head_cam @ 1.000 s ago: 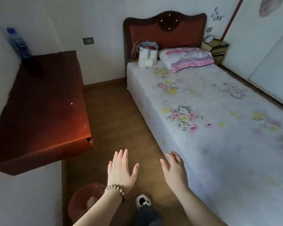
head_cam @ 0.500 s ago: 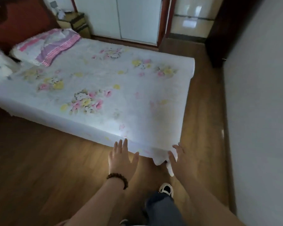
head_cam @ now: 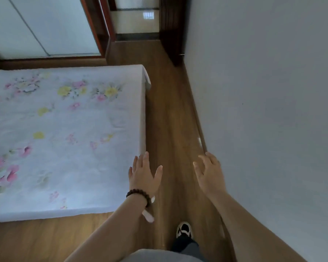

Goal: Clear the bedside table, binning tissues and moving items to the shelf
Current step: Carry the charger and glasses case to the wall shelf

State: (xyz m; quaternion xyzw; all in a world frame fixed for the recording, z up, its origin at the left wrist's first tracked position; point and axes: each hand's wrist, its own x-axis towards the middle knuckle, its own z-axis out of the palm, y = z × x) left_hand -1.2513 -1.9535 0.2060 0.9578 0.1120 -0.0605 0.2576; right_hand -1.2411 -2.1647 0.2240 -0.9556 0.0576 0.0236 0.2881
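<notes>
Two empty hands reach ahead of you: your left hand [head_cam: 143,176], beaded bracelet [head_cam: 139,195] on its wrist, and your right hand [head_cam: 209,173], fingers spread and released, above the floor [head_cam: 170,114] between bed [head_cam: 64,140] and wall [head_cam: 263,110]; no bedside desk shows

Floral-sheeted bed [head_cam: 64,140], wooden floor [head_cam: 170,114], pale wall [head_cam: 263,91], white wardrobe [head_cam: 45,25].

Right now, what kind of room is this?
Most likely a home bedroom: a bed with a floral sheet, pale sliding wardrobe doors behind it, and a wood floor running along a plain wall to a doorway. Both hands are open and hold nothing.
</notes>
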